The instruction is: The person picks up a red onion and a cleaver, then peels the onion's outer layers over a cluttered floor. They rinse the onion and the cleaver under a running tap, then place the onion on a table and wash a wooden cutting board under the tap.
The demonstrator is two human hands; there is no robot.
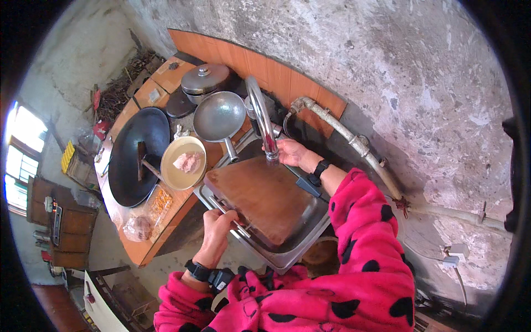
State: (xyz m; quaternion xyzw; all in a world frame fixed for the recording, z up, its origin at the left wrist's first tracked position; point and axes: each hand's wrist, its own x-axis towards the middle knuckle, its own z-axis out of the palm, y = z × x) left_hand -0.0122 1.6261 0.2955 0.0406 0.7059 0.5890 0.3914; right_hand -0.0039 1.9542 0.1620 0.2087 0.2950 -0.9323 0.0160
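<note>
A brown wooden cutting board (259, 195) lies slanted across the stainless steel sink (286, 263). My left hand (215, 230) is at the board's near left edge, its thumb over a metal bar (220, 207) there; the fingertips are hidden. My right hand (292, 153) is beside the end of the chrome faucet (261, 112), with its fingers passing behind the spout. Whether they grip it is hidden. A dark flat bar (308, 187) lies along the board's right side, close to my right wrist. No running water can be made out at the spout.
Left of the sink, a tiled counter (161, 236) bears a black wok (124, 166), a bowl (176, 182) with pinkish food in liquid, a steel pan (220, 116) and a lidded pot (205, 79). A plastic bag (137, 229) lies near its corner. A pipe (348, 133) runs along the wall.
</note>
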